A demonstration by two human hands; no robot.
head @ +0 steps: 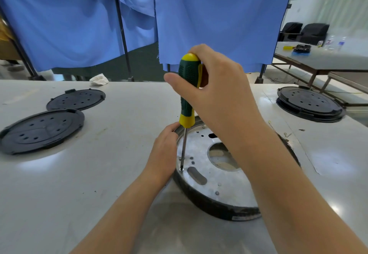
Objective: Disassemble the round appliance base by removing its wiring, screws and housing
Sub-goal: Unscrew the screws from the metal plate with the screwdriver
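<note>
Here the base [217,176] lies flat on the table [99,174], a round metal plate inside a dark rim, with a big hole near its middle and smaller holes and a slot around that. It serves as the landmark for the rest.

The right hand [215,94] hovers above the base, its fingers curled round the green-and-yellow handle of a screwdriver [187,94]. The tool stands nearly upright, and its tip meets a screw [181,169] on the plate's left edge. The right forearm crosses over the base's right side and hides part of it.

The left hand [165,154] rests against the base's left rim. Its fingers curl over the rim at the far-left side, gripping it, just beside the screwdriver shaft.

To the left of the base, well apart from it, two black covers [41,130] lie flat on the table, each dotted with small holes; the farther one sits just behind the nearer. Beyond the base to the far left, a crumpled white rag [99,79] sits at the table's back edge. To the right of the base and farther back, a stack of black covers [310,102] rests on the table. A few small bits of hardware [286,134] lie between that stack and the base.

Behind the table hang blue curtains [199,15].
</note>
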